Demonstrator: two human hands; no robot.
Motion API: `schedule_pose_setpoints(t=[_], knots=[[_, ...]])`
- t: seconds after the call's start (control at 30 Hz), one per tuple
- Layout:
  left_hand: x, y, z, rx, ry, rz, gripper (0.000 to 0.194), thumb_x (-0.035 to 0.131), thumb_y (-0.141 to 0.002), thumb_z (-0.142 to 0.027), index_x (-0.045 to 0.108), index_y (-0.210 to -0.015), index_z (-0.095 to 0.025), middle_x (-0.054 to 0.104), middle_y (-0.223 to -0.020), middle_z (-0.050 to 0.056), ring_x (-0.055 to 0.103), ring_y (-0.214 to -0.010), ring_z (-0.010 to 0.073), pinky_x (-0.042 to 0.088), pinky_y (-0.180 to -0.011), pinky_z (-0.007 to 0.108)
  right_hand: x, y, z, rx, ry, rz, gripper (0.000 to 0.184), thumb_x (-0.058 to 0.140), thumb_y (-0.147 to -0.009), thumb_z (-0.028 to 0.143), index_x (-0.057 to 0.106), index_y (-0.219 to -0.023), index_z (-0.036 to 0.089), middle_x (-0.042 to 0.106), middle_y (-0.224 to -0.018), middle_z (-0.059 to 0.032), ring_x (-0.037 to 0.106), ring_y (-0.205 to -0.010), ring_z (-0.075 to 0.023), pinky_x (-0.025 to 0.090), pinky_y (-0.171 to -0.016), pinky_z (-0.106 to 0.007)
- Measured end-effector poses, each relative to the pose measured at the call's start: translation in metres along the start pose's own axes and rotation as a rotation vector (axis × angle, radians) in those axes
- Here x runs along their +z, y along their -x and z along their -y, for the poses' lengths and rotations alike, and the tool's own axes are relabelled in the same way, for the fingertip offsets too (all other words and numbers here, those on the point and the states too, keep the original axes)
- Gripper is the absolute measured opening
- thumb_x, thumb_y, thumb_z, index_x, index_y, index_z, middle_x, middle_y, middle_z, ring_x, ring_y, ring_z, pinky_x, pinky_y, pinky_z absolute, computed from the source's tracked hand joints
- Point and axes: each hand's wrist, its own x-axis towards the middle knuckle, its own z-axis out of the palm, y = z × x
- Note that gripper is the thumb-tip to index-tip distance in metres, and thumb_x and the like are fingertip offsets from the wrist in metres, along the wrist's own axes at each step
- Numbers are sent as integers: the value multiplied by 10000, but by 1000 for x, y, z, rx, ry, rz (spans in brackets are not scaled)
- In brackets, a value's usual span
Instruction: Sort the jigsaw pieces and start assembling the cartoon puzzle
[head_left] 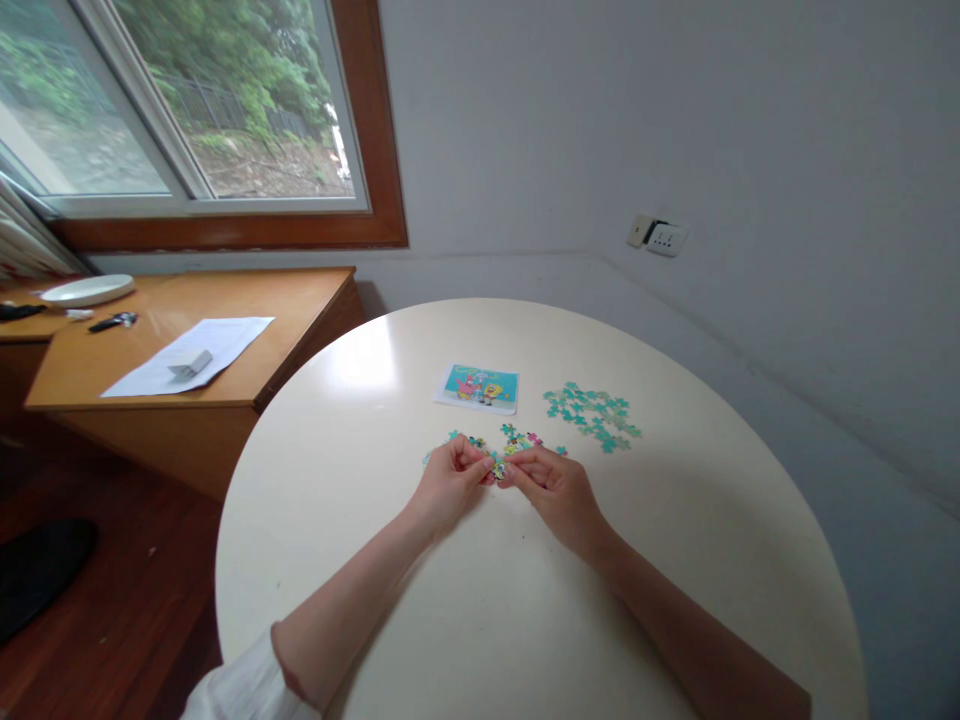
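One table (pixel 480 610) bears one card (pixel 478 387); two hands (pixel 448 480) (pixel 561 492) pinch puzzle pieces (pixel 499 469).

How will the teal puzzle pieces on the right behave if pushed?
The teal puzzle pieces look thin and flat, so probably light and unlikely to roll. Lying loose on a glossy table, they'd likely slide and scatter rather than move together.

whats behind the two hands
Behind the left hand and right hand lie puzzle pieces and, farther back, a picture card; any pieces the hands cover can't be seen.
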Motion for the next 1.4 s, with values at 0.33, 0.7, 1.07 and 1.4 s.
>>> schedule_pose_setpoints(t=[0.33,0.7,1.07,1.4], knots=[[1,1,-3,3,4,16,398,794,-518,-407,492,-588,-158,617,-569,-10,592,-577,119,462,-646,267,-1,0,3,10,57,-13,270,643,-709,457,619,-755,191,692,-649,-33,659,-568,-183,550,-514,-277],[0,2,-3,-51,52,21,411,812,-483,-412,510,-573,-149,630,-569,2,583,-562,109,443,-629,243,-1,0,5,4,59,-16,284,639,-709,467,615,-750,187,683,-625,-34,650,-545,-170,495,-408,-226],[-1,2,-5,-92,104,28,398,826,-470,-377,520,-562,-140,637,-569,10,601,-580,116,467,-653,248,-1,0,4,0,43,-12,255,642,-712,441,622,-756,191,690,-660,-33,643,-544,-167,518,-459,-251],[-2,3,-8,-53,82,87,408,808,-522,-395,499,-612,-143,619,-561,-1,616,-590,123,498,-728,303,-2,0,0,-5,0,-11,223,646,-716,404,624,-773,190,701,-714,-46,668,-636,-187,528,-494,-250]])
